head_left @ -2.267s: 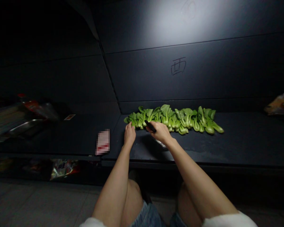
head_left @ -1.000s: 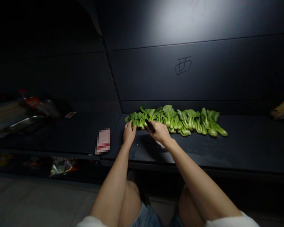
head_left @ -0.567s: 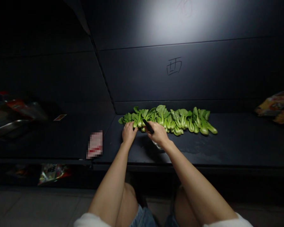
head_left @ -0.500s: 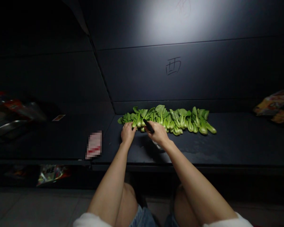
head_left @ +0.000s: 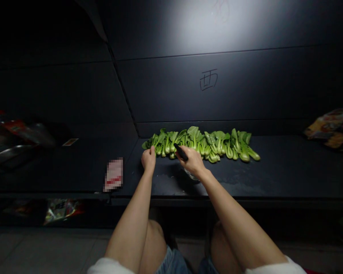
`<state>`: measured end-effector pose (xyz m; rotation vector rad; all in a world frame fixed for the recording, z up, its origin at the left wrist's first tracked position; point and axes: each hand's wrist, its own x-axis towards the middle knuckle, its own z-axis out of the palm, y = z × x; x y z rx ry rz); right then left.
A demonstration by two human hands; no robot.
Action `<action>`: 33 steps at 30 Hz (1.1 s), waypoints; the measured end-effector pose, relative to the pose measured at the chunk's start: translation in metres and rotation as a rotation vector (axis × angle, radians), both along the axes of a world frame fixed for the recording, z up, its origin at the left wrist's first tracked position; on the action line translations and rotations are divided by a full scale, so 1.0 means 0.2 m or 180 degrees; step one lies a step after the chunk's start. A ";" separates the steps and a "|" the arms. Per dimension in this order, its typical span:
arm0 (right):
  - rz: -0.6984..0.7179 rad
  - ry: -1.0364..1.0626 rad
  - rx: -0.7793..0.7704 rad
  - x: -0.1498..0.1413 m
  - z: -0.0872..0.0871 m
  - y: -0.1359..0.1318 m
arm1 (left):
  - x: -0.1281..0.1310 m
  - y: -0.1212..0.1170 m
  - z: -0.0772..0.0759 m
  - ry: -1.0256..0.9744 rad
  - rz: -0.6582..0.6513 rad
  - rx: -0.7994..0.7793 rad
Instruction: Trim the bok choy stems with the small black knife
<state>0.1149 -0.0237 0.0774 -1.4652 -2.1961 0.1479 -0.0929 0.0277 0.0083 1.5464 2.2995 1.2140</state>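
Note:
A row of bok choy (head_left: pixel 193 142), green leaves to the back and pale bases to the front, lies along the dark shelf (head_left: pixel 246 179). At its left end my left hand (head_left: pixel 148 159) is closed, with thumb and fingers pinched at the bok choy there; the gripped part is hidden. My right hand (head_left: pixel 193 160) is wrapped round a spray bottle, in front of the row's middle. The bottle's black spray head (head_left: pixel 181 152) sticks out toward the greens. Its clear body (head_left: pixel 191 175) shows partly below the hand.
Wet specks dot the shelf before the row. To the left lie a blurred-out pink and white packet (head_left: pixel 113 175), a small card (head_left: pixel 70 142) and bagged goods (head_left: pixel 20 131). More packets (head_left: pixel 333 127) sit at the right. Snack bags (head_left: pixel 60 210) lie on the lower shelf.
My left hand has moved slightly left and its fingers have closed; the leftmost bok choy have shifted. My right hand stays at the same spot with the spray bottle. The view has swung slightly right.

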 end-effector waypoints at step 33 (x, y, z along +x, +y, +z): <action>0.0374 -0.0411 0.0070 -0.02 0.01 -0.01 | -0.01 0.06 -0.11 -0.0167 -0.0468 0.0279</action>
